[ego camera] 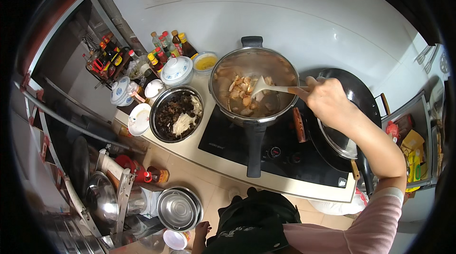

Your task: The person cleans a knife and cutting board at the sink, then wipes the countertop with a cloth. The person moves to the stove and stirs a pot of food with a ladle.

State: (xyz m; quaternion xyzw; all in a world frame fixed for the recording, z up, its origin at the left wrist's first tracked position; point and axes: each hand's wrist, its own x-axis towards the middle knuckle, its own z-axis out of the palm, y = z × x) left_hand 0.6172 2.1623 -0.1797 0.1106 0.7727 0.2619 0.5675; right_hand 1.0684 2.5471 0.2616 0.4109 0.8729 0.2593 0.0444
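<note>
My right hand grips the handle of a pale spatula, whose head rests among pieces of meat in a deep metal pressure cooker pot. The pot has no lid on and stands on a black glass cooktop, its long black handle pointing towards me. Low in the view, my left hand hangs beside my dark apron, its fingers loosely bent, with nothing seen in it. Left of the pot, a metal bowl holds dark soaked pieces and a pale heap.
A black wok with a lid sits right of the pot. Sauce bottles, a lidded white tureen, a bowl of yellow liquid and a white dish crowd the counter's left. Steel basins stand low beside my left hand.
</note>
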